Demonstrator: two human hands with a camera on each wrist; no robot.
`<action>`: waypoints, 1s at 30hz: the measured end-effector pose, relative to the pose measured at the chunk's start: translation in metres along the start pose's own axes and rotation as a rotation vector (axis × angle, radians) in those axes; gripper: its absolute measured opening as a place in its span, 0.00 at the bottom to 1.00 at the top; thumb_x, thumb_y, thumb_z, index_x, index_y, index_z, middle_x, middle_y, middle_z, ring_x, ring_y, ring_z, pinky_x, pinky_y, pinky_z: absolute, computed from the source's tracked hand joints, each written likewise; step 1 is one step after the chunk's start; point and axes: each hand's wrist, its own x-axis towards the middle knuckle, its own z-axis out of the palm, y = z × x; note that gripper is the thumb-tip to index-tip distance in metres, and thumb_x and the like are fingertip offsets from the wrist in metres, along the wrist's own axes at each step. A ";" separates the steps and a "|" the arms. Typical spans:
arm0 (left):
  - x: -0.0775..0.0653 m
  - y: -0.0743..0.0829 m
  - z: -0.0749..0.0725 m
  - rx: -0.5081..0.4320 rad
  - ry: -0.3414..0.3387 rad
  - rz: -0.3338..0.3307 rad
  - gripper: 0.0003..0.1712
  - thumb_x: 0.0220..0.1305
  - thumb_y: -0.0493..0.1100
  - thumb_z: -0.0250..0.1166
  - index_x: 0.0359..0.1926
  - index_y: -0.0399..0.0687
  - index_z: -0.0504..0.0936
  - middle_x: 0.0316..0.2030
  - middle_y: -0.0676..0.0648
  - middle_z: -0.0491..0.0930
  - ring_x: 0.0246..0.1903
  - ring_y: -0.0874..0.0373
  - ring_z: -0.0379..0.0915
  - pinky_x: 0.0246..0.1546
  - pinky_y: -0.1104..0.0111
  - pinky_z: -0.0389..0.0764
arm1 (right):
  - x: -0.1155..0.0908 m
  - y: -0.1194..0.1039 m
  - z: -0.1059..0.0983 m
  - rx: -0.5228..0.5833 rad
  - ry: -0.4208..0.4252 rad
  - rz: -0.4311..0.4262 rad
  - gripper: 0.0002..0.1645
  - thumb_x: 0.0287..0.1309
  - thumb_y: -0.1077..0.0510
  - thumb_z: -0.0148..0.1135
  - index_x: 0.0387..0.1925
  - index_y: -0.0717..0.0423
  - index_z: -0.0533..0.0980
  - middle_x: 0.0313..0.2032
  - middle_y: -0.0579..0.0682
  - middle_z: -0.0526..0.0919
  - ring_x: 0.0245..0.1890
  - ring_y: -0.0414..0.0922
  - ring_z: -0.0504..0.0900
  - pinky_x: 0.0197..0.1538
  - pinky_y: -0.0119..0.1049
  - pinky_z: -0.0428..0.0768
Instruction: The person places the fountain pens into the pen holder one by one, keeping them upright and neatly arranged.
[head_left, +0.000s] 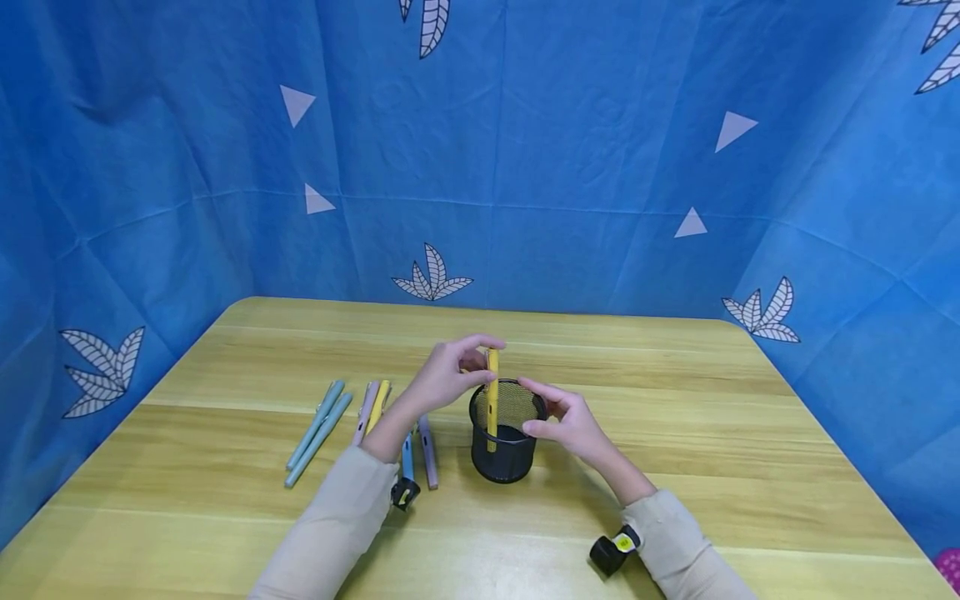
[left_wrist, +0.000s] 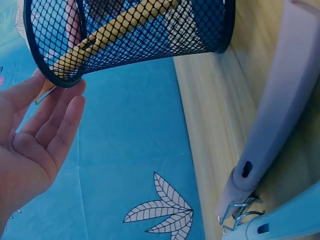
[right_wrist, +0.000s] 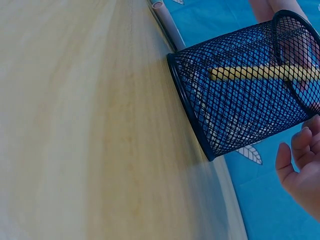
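Observation:
A black mesh pen holder [head_left: 504, 458] stands upright on the table, its mouth facing up. My left hand [head_left: 447, 375] pinches the top of a yellow pen [head_left: 492, 404] between thumb and fingers. The pen is upright, its lower part inside the holder; the left wrist view shows the same pen [left_wrist: 117, 27] through the mesh, with the left hand [left_wrist: 37, 135] at the rim. My right hand [head_left: 566, 421] holds the holder's right side at the rim, thumb in front and forefinger behind. In the right wrist view, that hand's [right_wrist: 305, 160] other fingers are loosely bent beside the rim.
Two teal pens [head_left: 318, 433] lie side by side at the left. Nearer the left forearm lie a lilac pen [head_left: 365, 412], another yellow pen [head_left: 378, 404], a blue pen [head_left: 407, 457] and a second lilac pen [head_left: 428, 454]. Blue patterned cloth [head_left: 525, 167] hangs behind the table.

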 end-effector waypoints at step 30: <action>-0.004 -0.009 0.000 0.055 -0.107 -0.113 0.21 0.57 0.39 0.63 0.53 0.43 0.74 0.40 0.45 0.78 0.34 0.57 0.75 0.33 0.70 0.77 | 0.002 -0.002 0.001 0.033 -0.005 0.022 0.33 0.49 0.68 0.61 0.57 0.74 0.61 0.52 0.73 0.66 0.40 0.55 0.75 0.41 0.32 0.76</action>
